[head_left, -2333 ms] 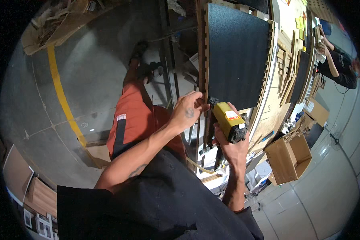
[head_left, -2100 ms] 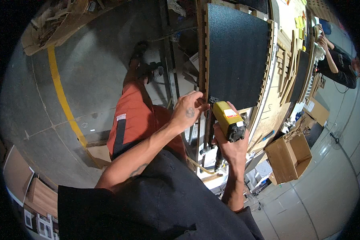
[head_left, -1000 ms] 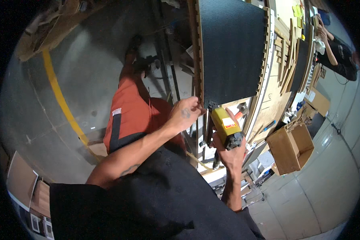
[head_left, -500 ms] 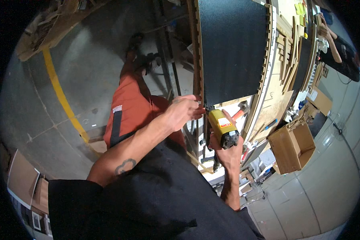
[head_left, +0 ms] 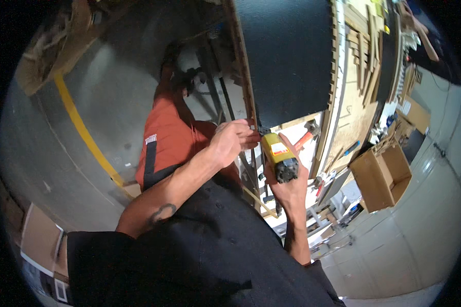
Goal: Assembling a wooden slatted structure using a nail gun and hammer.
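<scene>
So the yellow-and-black power tool (head_left: 277, 151) is held in the right hand (head_left: 291, 192), fingers wrapped round its body, right at the near left corner of a big black panel (head_left: 287, 56). The left hand (head_left: 229, 140) is kept at that same corner, fingers bent in narrow by the panel's edge; whether anything's pinched in them can't be told from this angle. The panel is laid along the workbench (head_left: 349, 112), and a row of pale notches can be seen down its right side. Just past the tool, a hammer (head_left: 303, 140) with an orange handle is left lying near the panel's end. Further right, the bench is pretty cluttered: loose wood strips (head_left: 366, 56) are piled up, and a blue-handled tool (head_left: 352, 148) is parked near the bench's lower end. Beyond that, a cardboard box (head_left: 370, 181) is tipped with its mouth to the right. Grey floor (head_left: 107, 133) is seen on both sides, crossed on the left by a yellow line (head_left: 82, 123). Up top left, a cardboard bin (head_left: 43, 77) is half lost in shadow, and at the upper right another person in dark clothing (head_left: 430, 56) is partly shown, forearm bare.
</scene>
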